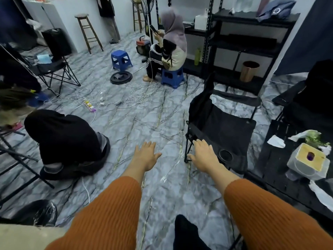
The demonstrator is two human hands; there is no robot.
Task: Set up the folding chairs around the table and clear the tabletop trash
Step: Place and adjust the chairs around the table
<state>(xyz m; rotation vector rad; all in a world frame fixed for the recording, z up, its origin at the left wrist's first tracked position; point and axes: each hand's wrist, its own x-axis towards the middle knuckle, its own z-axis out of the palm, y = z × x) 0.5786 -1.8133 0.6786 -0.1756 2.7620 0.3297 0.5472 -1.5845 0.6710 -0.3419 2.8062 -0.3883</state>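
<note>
Left hand (146,156) and right hand (203,156) reach out, fingers straight, holding nothing. The folding chair (225,123) stands open centre-right, by the right hand; a tissue-littered desk (281,179) sits lower right. A crouching person (63,141) and cables (137,95) crowd the left.

Bare marble floor (144,120) lies open straight ahead, between the crouching person in black (64,139) at left and the opened folding chair (221,127) at right. Tangled white cables (137,95) cross the floor farther off. The black table (281,179) closes off the right side.
</note>
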